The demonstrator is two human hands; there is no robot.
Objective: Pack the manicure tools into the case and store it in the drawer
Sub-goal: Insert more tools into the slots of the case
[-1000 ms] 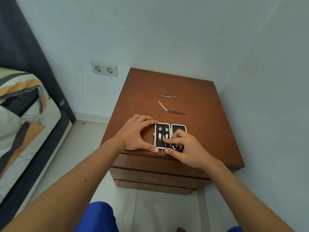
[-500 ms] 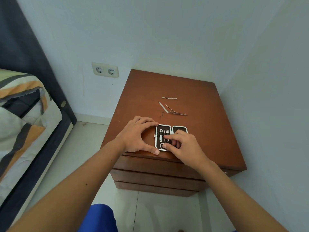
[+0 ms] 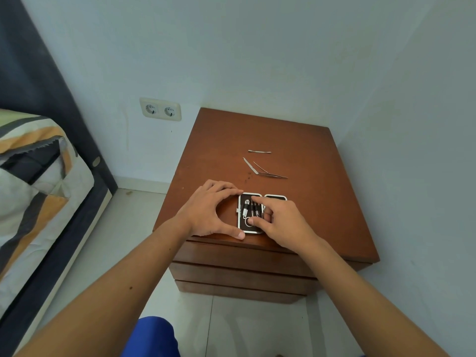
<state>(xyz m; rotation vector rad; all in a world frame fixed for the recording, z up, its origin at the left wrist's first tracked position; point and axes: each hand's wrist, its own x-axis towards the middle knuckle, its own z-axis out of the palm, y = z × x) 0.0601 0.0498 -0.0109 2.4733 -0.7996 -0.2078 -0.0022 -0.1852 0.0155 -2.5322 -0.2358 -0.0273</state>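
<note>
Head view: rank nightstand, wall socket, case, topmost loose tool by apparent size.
1. nightstand
2. case
3. wall socket, close to the case; farther away, so unsure
4. topmost loose tool

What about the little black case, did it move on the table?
No. The case sits just as far from the loose tools and the table's front edge.

A brown wooden nightstand (image 3: 322,202) carries an open case (image 3: 242,224), flat at its front edge, spanned by the left hand (image 3: 206,210) and pressed by the right hand (image 3: 280,222). Beyond the fingertips lie a file (image 3: 250,166), tweezers (image 3: 273,174) just beside it, and a thin stick (image 3: 259,151) farther back.
</note>
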